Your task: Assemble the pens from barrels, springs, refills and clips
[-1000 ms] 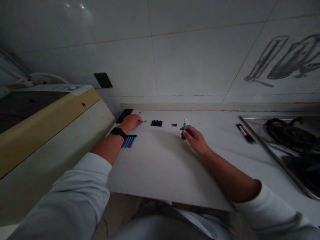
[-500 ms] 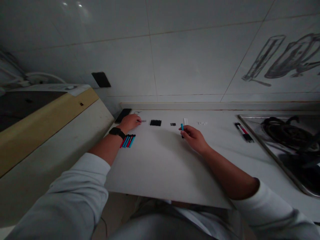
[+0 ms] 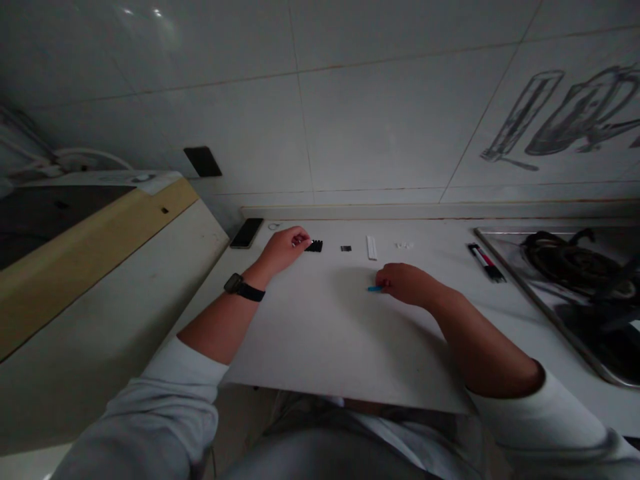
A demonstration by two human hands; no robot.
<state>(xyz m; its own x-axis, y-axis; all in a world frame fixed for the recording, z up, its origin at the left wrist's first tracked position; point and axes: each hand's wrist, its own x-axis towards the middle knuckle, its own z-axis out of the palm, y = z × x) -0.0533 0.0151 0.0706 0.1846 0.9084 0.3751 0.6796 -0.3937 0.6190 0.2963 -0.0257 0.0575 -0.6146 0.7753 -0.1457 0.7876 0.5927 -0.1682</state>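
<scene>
Head view: right hand (image 3: 405, 284) palm-down around blue tube (image 3: 373, 289)

Wall tiles (image 3: 370, 127), 12 o'clock: smooth, glossy, glare spots. Counter (image 3: 310, 327), 6: smooth, low sheen. Blue barrel (image 3: 375, 289), 4: smooth plastic by the look. White strips (image 3: 371, 247), 3: plastic-looking too. Pens (image 3: 487, 263), further out at 3: plastic-looking. Hob (image 3: 553, 291), beyond them: shiny metal rim. Phone (image 3: 247, 233), 9: glossy, glass-like face. Yellow board edge (image 3: 95, 248), farther out at 9: wood look, matt. Sleeves (image 3: 150, 407), 8 and 4: matt cloth.
</scene>
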